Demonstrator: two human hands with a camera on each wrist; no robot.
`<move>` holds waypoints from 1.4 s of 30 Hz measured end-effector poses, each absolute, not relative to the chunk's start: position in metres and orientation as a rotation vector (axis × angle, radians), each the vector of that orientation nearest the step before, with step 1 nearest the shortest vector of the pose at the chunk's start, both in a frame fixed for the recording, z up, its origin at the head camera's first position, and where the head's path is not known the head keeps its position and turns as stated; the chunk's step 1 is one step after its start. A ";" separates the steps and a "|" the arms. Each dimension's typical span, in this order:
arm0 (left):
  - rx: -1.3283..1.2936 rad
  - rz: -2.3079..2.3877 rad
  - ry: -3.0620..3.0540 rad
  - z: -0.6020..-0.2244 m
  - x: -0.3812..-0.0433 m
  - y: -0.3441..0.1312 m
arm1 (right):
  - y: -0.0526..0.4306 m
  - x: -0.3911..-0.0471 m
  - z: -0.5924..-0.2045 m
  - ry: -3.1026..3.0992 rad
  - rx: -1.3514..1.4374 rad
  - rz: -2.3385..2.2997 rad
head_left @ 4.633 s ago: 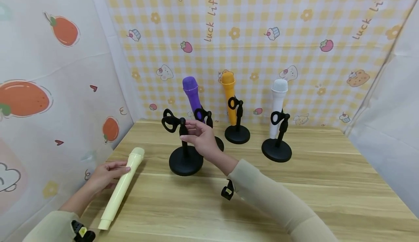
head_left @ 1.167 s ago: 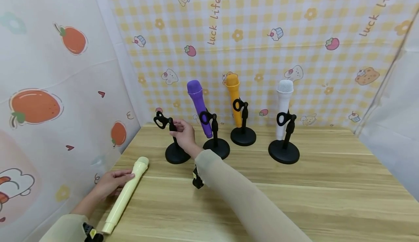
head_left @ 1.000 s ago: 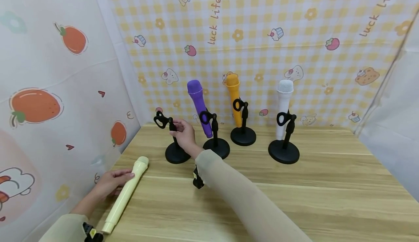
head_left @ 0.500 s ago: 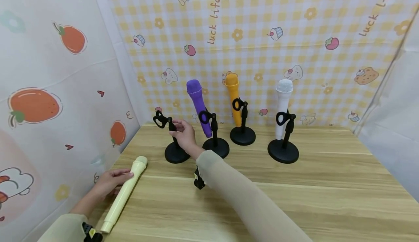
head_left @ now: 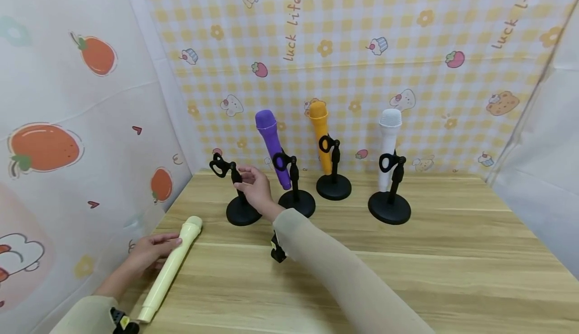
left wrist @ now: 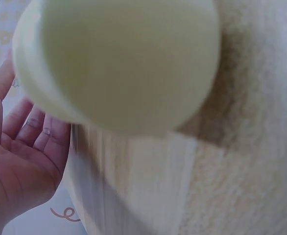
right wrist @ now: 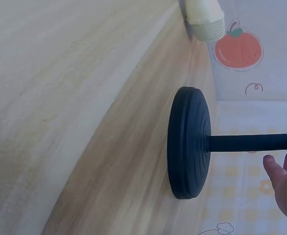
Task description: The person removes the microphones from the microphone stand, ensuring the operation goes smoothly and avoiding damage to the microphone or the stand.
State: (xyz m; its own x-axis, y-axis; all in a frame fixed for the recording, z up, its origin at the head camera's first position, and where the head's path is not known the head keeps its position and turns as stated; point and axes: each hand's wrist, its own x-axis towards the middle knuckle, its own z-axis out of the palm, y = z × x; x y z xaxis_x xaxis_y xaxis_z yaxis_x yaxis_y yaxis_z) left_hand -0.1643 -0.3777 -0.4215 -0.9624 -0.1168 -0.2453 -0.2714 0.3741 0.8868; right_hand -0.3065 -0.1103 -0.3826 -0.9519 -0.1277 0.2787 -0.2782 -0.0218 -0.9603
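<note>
black stand (head_left: pixel 243 210), disc-based, rises near a smooth, tubular cream microphone (head_left: pixel 170 269).

Right arm (head_left: pixel 344 268) extended, right hand (head_left: pixel 257 188) curled, left hand (head_left: pixel 149 252) lower, relaxed

Pale yellow microphone (head_left: pixel 169 269), smooth barrel in my left fingers (head_left: pixel 168 246): slants along left of counter (head_left: pixel 452 273), head away from me, tail toward me. Black stand (head_left: pixel 242 197), held by my right fingers (head_left: pixel 243 187): round base (head_left: pixel 243 214) on counter, post (right wrist: pixel 251 143) upright, ring-shaped clip (head_left: pixel 227 165) angled left.
</note>
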 end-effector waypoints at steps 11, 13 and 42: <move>-0.377 1.631 2.509 -0.416 -0.161 -0.389 | -0.104 -0.296 -0.385 -2.157 0.471 2.102; -0.367 1.630 2.515 -0.413 -0.160 -0.391 | -0.103 -0.294 -0.386 -2.162 0.492 2.096; -0.199 1.653 2.577 -0.383 -0.162 -0.372 | -0.054 -0.262 -0.392 -2.102 0.731 2.228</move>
State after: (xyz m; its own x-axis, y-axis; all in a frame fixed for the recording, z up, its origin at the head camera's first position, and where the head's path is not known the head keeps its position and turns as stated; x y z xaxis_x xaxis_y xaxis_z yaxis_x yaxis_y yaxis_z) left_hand -0.1623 -0.3718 -0.3834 -0.9889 -0.0697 -0.1313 -0.1483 0.4119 0.8991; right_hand -0.2624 -0.0542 -0.3920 -0.8921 -0.3153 0.3235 -0.3046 -0.1092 -0.9462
